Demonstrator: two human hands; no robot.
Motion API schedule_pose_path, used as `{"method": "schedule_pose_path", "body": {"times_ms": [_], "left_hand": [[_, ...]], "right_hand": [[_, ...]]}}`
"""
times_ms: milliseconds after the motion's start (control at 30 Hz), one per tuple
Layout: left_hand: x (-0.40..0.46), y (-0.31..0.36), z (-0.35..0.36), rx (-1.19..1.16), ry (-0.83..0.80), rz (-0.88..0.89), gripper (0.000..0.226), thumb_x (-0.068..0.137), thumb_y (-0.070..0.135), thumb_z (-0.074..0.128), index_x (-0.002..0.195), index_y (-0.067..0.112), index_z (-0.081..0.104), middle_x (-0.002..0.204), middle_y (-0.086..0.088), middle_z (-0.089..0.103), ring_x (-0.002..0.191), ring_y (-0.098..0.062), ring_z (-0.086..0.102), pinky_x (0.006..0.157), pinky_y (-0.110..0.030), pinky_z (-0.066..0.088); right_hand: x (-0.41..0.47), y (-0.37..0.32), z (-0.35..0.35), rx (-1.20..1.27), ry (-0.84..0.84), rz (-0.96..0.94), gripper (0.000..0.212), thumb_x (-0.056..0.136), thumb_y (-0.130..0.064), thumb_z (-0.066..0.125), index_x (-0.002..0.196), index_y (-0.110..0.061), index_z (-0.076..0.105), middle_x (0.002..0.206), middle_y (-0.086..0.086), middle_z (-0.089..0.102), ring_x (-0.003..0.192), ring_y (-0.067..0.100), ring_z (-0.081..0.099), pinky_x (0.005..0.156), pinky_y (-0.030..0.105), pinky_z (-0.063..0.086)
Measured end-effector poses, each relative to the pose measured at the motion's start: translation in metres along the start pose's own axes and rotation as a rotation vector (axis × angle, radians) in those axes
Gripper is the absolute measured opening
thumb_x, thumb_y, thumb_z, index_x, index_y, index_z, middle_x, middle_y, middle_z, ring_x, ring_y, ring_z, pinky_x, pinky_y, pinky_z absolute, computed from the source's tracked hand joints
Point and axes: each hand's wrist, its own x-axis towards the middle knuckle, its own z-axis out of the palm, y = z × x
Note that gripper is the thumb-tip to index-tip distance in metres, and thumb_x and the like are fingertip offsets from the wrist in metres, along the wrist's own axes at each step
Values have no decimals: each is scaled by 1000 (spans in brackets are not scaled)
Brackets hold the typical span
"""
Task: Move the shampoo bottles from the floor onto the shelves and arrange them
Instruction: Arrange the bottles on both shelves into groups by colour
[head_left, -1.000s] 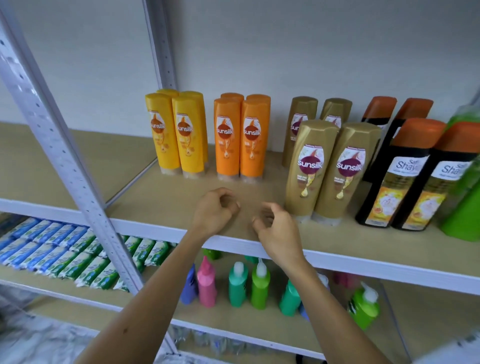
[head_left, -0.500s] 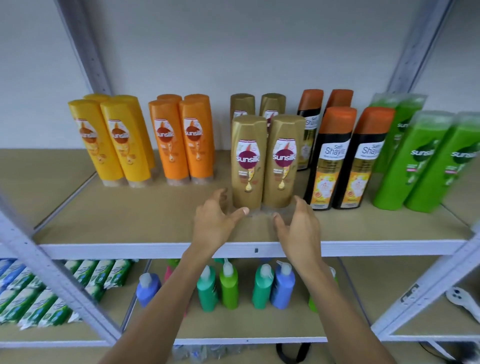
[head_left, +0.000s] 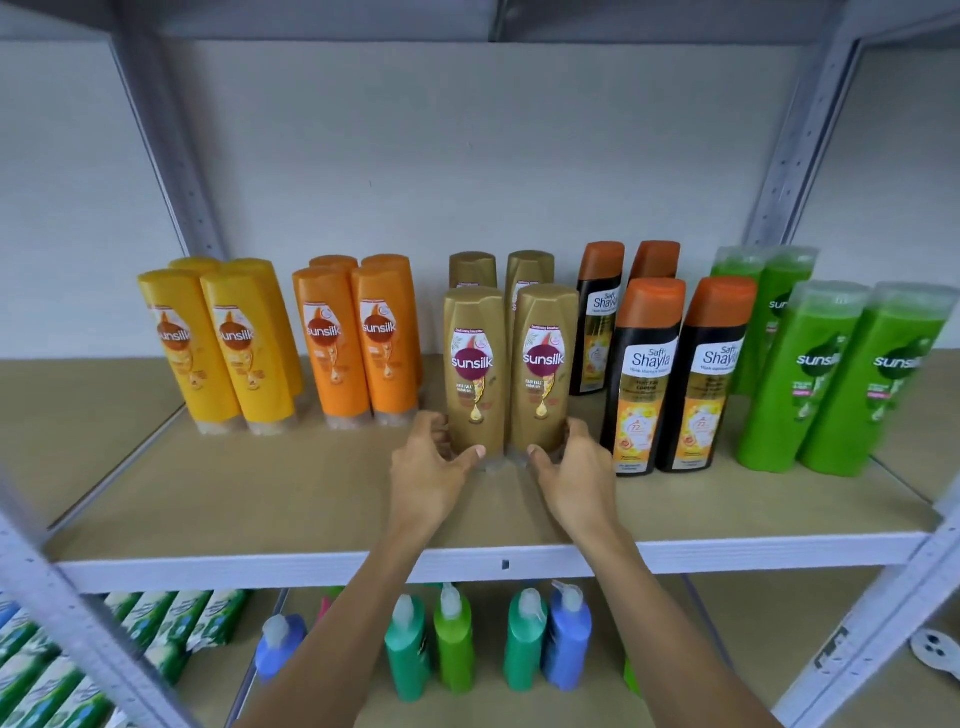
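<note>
Two gold Sunsilk bottles stand side by side at the front of the middle shelf (head_left: 260, 499). My left hand (head_left: 431, 467) wraps the base of the left gold bottle (head_left: 475, 364). My right hand (head_left: 576, 467) wraps the base of the right gold bottle (head_left: 543, 364). Both bottles stand upright on the board. Two more gold bottles (head_left: 472, 270) stand behind them. Yellow bottles (head_left: 218, 343) and orange bottles (head_left: 358, 338) stand in groups to the left. Black bottles with orange caps (head_left: 675, 374) and green bottles (head_left: 841, 374) stand to the right.
Grey metal uprights (head_left: 779, 171) frame the shelf on both sides, one slanting across the lower left. On the lower shelf stand coloured pump bottles (head_left: 457, 644) and green-and-white packets (head_left: 171, 618). A white wall lies behind.
The view has swung right and closer to centre on the gold bottles. My hands went from loose fists at the shelf edge to closing around the bases of the two front gold bottles.
</note>
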Motion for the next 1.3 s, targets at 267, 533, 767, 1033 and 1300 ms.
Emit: {"method": "schedule_pose_path", "body": {"times_ms": [267, 533, 767, 1033, 1300], "left_hand": [[36, -10, 16, -113, -9, -71, 46, 76, 29, 79, 111, 21, 50, 97, 8, 61, 88, -8, 61, 75, -22, 49], [56, -12, 25, -142, -25, -80, 41, 79, 24, 77, 110, 19, 49, 96, 7, 62, 83, 0, 59, 67, -12, 44], [60, -20, 28, -134, -35, -74, 42, 80, 28, 76, 112, 22, 50, 102, 7, 64, 89, -2, 62, 74, -19, 50], [61, -22, 35, 28, -31, -39, 38, 85, 36, 69, 115, 20, 51, 113, 3, 66, 100, -13, 63, 84, -31, 54], [58, -12, 41, 293, 48, -21, 37, 88, 48, 60, 113, 24, 46, 106, 3, 65, 98, -21, 64, 77, -41, 56]], "right_hand": [[32, -7, 12, 3, -29, 54, 46, 90, -30, 63, 128, -11, 46, 107, 11, 65, 100, 31, 63, 81, 35, 51], [52, -8, 22, 125, -48, 95, 60, 88, -27, 66, 139, -9, 39, 126, 15, 60, 115, 31, 59, 97, 39, 49], [63, -3, 28, 171, -66, 96, 62, 88, -25, 65, 142, -11, 36, 131, 14, 57, 120, 29, 56, 99, 38, 47], [70, 2, 34, 191, -73, 100, 62, 87, -27, 65, 141, -15, 36, 132, 11, 56, 120, 28, 56, 100, 41, 47], [75, 7, 36, 229, -78, 111, 57, 84, -27, 67, 134, -13, 43, 128, 7, 60, 119, 26, 56, 98, 39, 47]]}}
